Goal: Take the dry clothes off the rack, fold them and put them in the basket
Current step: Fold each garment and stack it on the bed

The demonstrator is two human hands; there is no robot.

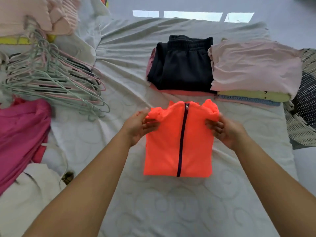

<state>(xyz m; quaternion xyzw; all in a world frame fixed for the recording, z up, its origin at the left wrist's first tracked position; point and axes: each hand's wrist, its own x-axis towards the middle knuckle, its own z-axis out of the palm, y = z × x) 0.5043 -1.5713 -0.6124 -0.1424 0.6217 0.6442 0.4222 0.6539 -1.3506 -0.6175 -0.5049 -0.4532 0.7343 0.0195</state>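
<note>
On a white bed: 1 folded orange zip jacket [179, 142], 2 hands [138, 127] gripping it, 2 stacks of folded clothes [181, 71], 1 woven basket [306, 106], 1 magenta garment [20, 134], and a hanger pile [54, 77] too tangled to count.

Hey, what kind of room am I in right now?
Most likely a bedroom: you're folding an orange zip jacket on a sheeted mattress, with a heap of clothes hangers beside you and a glossy floor beyond.
</note>
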